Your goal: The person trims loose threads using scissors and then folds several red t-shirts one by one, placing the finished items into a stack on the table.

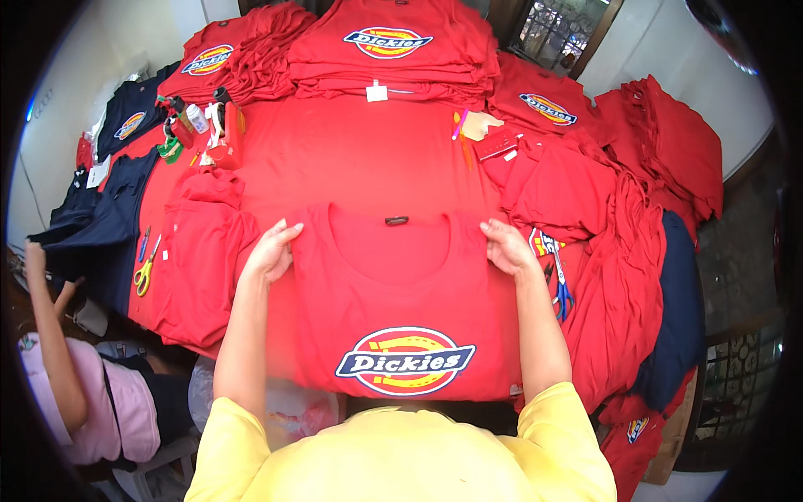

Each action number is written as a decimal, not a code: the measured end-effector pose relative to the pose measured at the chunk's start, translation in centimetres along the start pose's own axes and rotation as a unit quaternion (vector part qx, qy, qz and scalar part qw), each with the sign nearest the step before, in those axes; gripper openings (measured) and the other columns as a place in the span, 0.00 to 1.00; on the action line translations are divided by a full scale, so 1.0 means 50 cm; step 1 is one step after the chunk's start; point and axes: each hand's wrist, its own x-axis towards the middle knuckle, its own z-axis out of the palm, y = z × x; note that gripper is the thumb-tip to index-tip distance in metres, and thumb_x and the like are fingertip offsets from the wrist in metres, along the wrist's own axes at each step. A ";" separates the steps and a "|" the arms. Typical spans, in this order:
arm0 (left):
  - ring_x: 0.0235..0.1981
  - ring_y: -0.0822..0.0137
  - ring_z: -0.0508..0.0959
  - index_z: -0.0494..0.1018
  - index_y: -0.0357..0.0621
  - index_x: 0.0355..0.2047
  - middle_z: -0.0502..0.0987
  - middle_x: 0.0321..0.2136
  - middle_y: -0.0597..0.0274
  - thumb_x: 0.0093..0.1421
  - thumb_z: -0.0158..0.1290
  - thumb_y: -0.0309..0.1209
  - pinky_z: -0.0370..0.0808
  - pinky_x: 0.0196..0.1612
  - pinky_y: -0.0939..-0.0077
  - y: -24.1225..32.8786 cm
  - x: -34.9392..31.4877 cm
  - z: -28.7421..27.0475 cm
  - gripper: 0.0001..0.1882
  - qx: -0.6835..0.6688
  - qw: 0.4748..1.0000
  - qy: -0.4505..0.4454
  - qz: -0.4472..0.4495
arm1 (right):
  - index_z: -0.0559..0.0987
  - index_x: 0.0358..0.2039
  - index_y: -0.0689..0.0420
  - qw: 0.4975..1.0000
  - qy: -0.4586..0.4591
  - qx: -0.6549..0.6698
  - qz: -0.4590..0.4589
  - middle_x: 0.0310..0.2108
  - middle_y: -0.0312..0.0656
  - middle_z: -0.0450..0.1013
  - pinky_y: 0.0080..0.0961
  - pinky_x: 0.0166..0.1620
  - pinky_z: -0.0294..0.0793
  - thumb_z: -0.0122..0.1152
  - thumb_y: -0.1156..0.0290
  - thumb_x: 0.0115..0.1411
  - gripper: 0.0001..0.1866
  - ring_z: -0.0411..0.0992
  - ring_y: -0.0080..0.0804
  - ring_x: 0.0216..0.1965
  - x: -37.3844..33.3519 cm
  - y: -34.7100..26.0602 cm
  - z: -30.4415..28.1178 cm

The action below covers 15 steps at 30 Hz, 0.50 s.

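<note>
On the near middle of the tabletop [368, 159], a red T-shirt [393, 301] lies flat, chest up, with a grip at each shoulder: left hand [272, 251] and right hand [508, 248] rest with fingers curled over the cloth edge, pinching it loosely. Soft, light and limp, it likely handles best from the shoulder seams. Its hem is hidden under the yellow sleeves [401, 456]; whether the thumbs sit under the cloth cannot be made out.
</note>
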 end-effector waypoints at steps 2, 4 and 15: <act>0.49 0.61 0.75 0.69 0.36 0.50 0.76 0.47 0.51 0.61 0.57 0.38 0.69 0.54 0.66 -0.008 0.007 -0.038 0.22 0.192 0.979 0.068 -0.032 | 0.74 0.48 0.64 0.911 0.182 -0.370 0.003 0.49 0.44 0.73 0.31 0.46 0.71 0.59 0.68 0.60 0.18 0.68 0.32 0.52 -0.009 -0.029 0.068; 0.47 0.60 0.77 0.72 0.34 0.46 0.76 0.44 0.48 0.59 0.58 0.39 0.71 0.51 0.66 0.050 -0.014 -0.006 0.22 0.465 0.865 0.188 0.011 | 0.76 0.45 0.59 0.791 0.256 -0.532 -0.160 0.46 0.45 0.74 0.36 0.46 0.70 0.60 0.66 0.59 0.16 0.69 0.40 0.49 -0.046 -0.062 0.132; 0.25 0.51 0.76 0.71 0.38 0.29 0.75 0.24 0.51 0.58 0.59 0.38 0.72 0.28 0.64 -0.001 0.167 0.041 0.14 0.578 0.715 0.077 0.386 | 0.72 0.33 0.58 0.586 0.229 -0.701 -0.337 0.31 0.45 0.72 0.44 0.33 0.72 0.55 0.61 0.63 0.12 0.73 0.48 0.32 0.126 -0.036 0.136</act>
